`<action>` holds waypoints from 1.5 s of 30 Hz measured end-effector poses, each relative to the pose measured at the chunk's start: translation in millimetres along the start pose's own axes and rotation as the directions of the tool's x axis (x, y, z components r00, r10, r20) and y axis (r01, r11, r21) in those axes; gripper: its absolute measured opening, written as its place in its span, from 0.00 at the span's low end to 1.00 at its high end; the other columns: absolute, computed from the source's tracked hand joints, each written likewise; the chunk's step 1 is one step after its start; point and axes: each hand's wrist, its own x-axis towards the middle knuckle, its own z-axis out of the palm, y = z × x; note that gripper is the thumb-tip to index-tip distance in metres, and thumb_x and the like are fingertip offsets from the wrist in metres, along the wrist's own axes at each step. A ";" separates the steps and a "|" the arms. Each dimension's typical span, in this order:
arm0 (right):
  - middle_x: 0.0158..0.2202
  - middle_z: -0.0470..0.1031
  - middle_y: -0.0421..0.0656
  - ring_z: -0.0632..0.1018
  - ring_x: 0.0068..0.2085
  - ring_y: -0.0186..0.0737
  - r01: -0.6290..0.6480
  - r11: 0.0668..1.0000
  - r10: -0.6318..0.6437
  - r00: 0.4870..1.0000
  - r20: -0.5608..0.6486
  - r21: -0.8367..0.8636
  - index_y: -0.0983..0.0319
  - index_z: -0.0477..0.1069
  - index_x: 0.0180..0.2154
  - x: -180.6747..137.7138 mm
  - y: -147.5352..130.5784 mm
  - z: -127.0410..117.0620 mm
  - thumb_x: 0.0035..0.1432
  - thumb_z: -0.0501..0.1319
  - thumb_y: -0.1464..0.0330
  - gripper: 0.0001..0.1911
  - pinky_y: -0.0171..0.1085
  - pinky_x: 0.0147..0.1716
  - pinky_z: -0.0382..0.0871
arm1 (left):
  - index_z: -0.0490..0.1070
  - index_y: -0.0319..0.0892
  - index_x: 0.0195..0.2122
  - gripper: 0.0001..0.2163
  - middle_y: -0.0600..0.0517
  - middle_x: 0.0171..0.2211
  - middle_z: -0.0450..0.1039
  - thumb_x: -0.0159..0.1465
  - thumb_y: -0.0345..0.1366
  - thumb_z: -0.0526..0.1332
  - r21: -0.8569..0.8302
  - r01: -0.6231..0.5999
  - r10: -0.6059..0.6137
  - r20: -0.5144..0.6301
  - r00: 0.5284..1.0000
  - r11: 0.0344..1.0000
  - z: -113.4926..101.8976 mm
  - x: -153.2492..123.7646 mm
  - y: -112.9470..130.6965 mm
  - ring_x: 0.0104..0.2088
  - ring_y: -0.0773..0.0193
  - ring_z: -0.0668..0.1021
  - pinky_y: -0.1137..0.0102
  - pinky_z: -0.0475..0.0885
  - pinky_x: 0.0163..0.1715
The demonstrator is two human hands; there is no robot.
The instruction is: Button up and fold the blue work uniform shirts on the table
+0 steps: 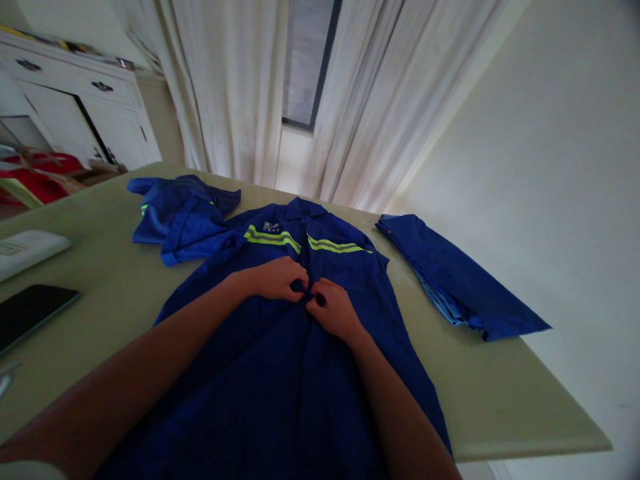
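Observation:
A blue work jacket [280, 373] with yellow-green reflective stripes [305, 241] lies spread flat on the pale green table [115, 293], collar away from me. My left hand [277, 278] and my right hand [333, 308] meet at the jacket's front opening in the middle of the chest. Both have their fingers curled and pinched on the fabric edges there. What exactly sits between the fingertips is too small to make out.
A crumpled blue garment [183, 217] lies at the jacket's upper left. A folded blue garment [457, 277] lies to the right near the table edge. A dark tablet [27, 310] and a white flat object [25, 250] rest at the left. Curtains and a white cabinet stand behind.

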 end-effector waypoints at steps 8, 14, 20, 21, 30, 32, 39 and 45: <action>0.30 0.70 0.37 0.71 0.32 0.34 0.021 0.983 -0.008 0.997 -0.073 0.180 0.61 0.70 0.29 -0.1 3.7 5.2 0.59 0.60 0.71 0.05 0.32 0.33 0.58 | 0.77 0.43 0.35 0.05 0.53 0.35 0.80 0.59 0.32 0.63 -0.010 0.032 -0.031 0.007 0.999 0.999 4.5 3.2 4.3 0.37 0.59 0.80 0.69 0.66 0.39; 0.30 0.72 0.38 0.70 0.31 0.34 -0.070 0.995 0.080 0.988 -0.135 0.072 0.61 0.71 0.29 -1.0 7.5 7.0 0.60 0.60 0.69 0.06 0.33 0.33 0.57 | 0.79 0.43 0.39 0.09 0.53 0.38 0.82 0.58 0.30 0.63 -0.135 0.022 -0.023 -0.002 1.000 0.991 0.8 3.4 8.4 0.38 0.60 0.81 0.71 0.68 0.42; 0.29 0.71 0.37 0.71 0.31 0.34 -0.047 0.985 0.064 0.993 -0.102 0.166 0.60 0.71 0.30 2.1 20.4 7.6 0.59 0.58 0.69 0.06 0.32 0.33 0.58 | 0.79 0.42 0.43 0.10 0.52 0.40 0.82 0.61 0.33 0.63 -0.234 0.038 -0.033 0.027 0.999 0.972 -17.8 -1.8 9.8 0.39 0.62 0.81 0.72 0.69 0.42; 0.28 0.70 0.37 0.70 0.30 0.34 -0.035 0.978 0.060 0.991 -0.117 0.206 0.60 0.70 0.30 3.2 23.4 8.4 0.59 0.58 0.69 0.06 0.32 0.33 0.58 | 0.79 0.43 0.44 0.09 0.52 0.41 0.81 0.63 0.35 0.64 -0.204 0.046 -0.038 0.043 0.998 0.978 -21.2 -3.0 9.4 0.40 0.62 0.81 0.72 0.69 0.42; 0.31 0.68 0.39 0.70 0.30 0.36 0.076 0.946 0.023 0.955 -0.297 0.316 0.59 0.66 0.27 11.3 44.7 20.5 0.57 0.58 0.67 0.06 0.35 0.32 0.62 | 0.74 0.43 0.41 0.07 0.49 0.42 0.76 0.65 0.39 0.61 0.190 0.222 -0.189 -0.181 0.965 0.956 36.9 0.0 20.7 0.45 0.54 0.76 0.62 0.65 0.44; 0.35 0.70 0.41 0.71 0.32 0.37 0.070 0.960 0.030 0.938 -0.345 0.273 0.59 0.68 0.30 7.2 37.4 18.7 0.57 0.60 0.67 0.04 0.35 0.33 0.65 | 0.73 0.44 0.41 0.06 0.50 0.42 0.75 0.65 0.38 0.61 0.163 0.225 -0.183 -0.239 0.954 0.961 50.9 -0.1 22.1 0.45 0.55 0.75 0.61 0.65 0.44; 0.41 0.74 0.41 0.74 0.41 0.43 0.075 0.994 -0.086 0.986 -0.140 -0.083 0.56 0.69 0.43 -56.0 -22.1 2.1 0.56 0.67 0.64 0.13 0.38 0.40 0.65 | 0.74 0.44 0.44 0.07 0.46 0.48 0.72 0.68 0.34 0.59 0.325 0.135 -0.004 -0.374 0.927 0.936 51.9 -14.5 29.8 0.48 0.54 0.71 0.59 0.63 0.48; 0.35 0.73 0.38 0.75 0.35 0.39 -0.137 0.990 0.132 0.982 -0.138 -0.029 0.56 0.68 0.42 -100.5 -16.1 -12.5 0.52 0.59 0.77 0.16 0.35 0.34 0.60 | 0.75 0.42 0.42 0.06 0.45 0.45 0.74 0.67 0.32 0.59 0.427 0.105 0.025 -0.290 0.957 0.898 47.3 -24.0 36.3 0.47 0.52 0.71 0.59 0.64 0.48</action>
